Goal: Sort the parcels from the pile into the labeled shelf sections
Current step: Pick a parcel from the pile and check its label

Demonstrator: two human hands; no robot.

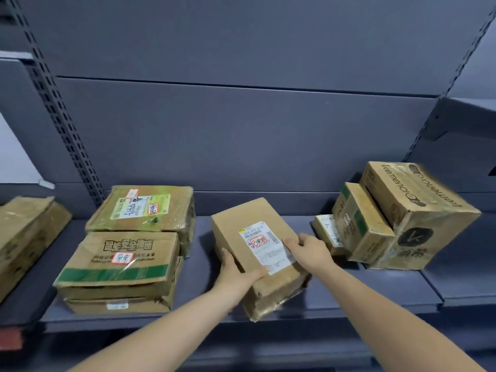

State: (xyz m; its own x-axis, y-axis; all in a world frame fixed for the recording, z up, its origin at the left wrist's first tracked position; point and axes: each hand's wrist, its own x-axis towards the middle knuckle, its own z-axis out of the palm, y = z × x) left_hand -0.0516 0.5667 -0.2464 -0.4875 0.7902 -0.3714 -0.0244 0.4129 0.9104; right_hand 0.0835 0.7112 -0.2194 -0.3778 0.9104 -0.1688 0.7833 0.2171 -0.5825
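Observation:
A brown cardboard parcel [252, 237] with a white shipping label and a red-marked sticker sits on the dark grey shelf [349, 291], in the middle section. My left hand [237, 267] grips its near left edge, thumb on top. My right hand [311, 249] holds its right side, fingers resting over the label's edge. The parcel's near corner is crumpled and overhangs the shelf's front a little.
Two flat taped boxes [120, 267] are stacked at the left, with another flat box [145, 210] behind them. A further box [24, 237] lies at the far left. A cluster of three boxes [408, 218] stands at the right. Slotted uprights frame the shelf bay.

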